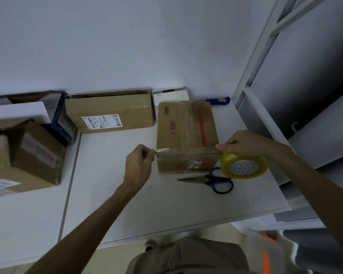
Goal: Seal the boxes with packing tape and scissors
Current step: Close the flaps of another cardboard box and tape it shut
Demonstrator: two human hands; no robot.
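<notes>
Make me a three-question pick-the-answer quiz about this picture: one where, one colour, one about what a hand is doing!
1. Where do the scissors lie?
A. On a chair. B. On the table, in front of the taped box. C. On the floor.

2. What colour are the scissors' handles?
A. Red. B. Green. C. Blue.

3. What is the left hand doing?
A. Pinching the loose end of the tape. B. Lying flat. C. Holding a pen.

Answers:
1 B, they lie on the white top by that box.
2 C, both loops are blue.
3 A, its fingers pinch the tape while the right hand holds the tape roll.
</notes>
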